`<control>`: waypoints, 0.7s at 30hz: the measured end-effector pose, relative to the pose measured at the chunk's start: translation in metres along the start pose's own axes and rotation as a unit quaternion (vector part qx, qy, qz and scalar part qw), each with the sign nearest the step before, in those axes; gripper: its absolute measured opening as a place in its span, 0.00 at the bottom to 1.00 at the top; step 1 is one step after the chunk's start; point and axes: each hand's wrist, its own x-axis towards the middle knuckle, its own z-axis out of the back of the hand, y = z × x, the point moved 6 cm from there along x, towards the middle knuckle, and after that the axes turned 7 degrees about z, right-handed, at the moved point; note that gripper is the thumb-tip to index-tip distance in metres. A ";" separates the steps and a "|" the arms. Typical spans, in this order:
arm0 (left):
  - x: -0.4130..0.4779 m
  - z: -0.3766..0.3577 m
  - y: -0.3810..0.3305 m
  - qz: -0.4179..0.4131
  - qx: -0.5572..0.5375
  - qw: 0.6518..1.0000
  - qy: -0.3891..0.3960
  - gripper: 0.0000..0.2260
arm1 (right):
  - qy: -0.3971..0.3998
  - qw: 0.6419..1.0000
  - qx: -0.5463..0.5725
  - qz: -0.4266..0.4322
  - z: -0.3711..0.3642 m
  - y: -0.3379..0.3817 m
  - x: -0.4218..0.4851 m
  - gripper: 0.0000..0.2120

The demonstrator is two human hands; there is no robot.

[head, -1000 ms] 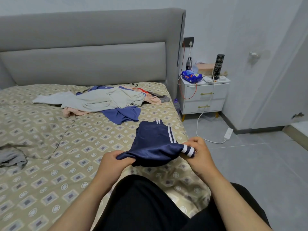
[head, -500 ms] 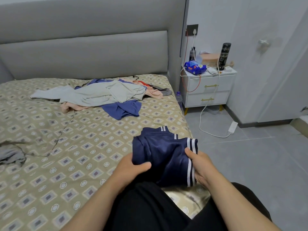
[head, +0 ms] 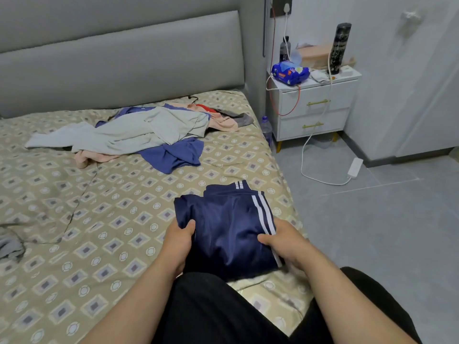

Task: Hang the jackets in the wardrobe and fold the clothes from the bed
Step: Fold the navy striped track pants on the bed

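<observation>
The head view looks down on a folded navy garment (head: pixel 228 219) lying near the edge of the bed (head: pixel 74 244), held from both sides. The left hand (head: pixel 177 240) grips its left edge: the thumb lies on top of the shiny cloth and the other fingers are curled out of sight below it. The right hand (head: pixel 285 240) grips the right edge the same way, thumb on top and fingers hidden under the fold. 2 white stripes run down the cloth just beside the right thumb, and a second short pair shows on a layer beyond the fingertips. No logo or label can be seen on the garment. Well beyond the fingers, toward the grey headboard (head: pixel 124 58), lies a loose pile (head: pixel 149 130) of unfolded clothes in pale grey, blue, pink and red. Far left of the left thumb, at the frame's edge, is a crumpled grey cloth (head: pixel 10 244). Beyond and to the right of the right hand stands a white nightstand (head: pixel 315 105) with 2 drawers and gold handles. On it sit a blue pack (head: pixel 289 73), whose print is too small to read, and a tall black flask (head: pixel 339 45). A clear bottle (head: pixel 266 127) stands on the floor between bed and nightstand, and a white power strip (head: pixel 355 166) lies on the tiles.
</observation>
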 end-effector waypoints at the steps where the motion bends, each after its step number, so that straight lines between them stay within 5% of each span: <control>1: 0.011 0.002 -0.004 -0.012 -0.013 1.000 -0.013 0.09 | -0.045 0.999 0.006 0.028 0.003 0.005 0.008 0.12; 5: 0.046 0.002 -0.029 -0.027 -0.040 0.998 -0.038 0.07 | -0.199 0.979 -0.038 0.033 0.009 0.001 0.027 0.10; 11: 0.034 -0.022 0.034 0.159 -0.002 0.985 0.066 0.16 | -0.123 0.970 -0.178 -0.110 -0.004 -0.038 0.032 0.21; 15: 0.037 -0.016 0.034 0.071 0.157 0.985 0.003 0.08 | -0.117 0.978 -0.160 -0.071 -0.007 -0.037 0.038 0.10; 18: 0.034 -0.006 0.017 -0.015 0.168 0.980 -0.106 0.02 | -0.183 0.973 -0.136 0.022 -0.006 -0.028 0.036 0.08; 21: 0.037 -0.003 0.022 0.012 0.174 0.979 -0.102 0.05 | -0.210 0.974 -0.087 -0.007 -0.001 -0.030 0.033 0.12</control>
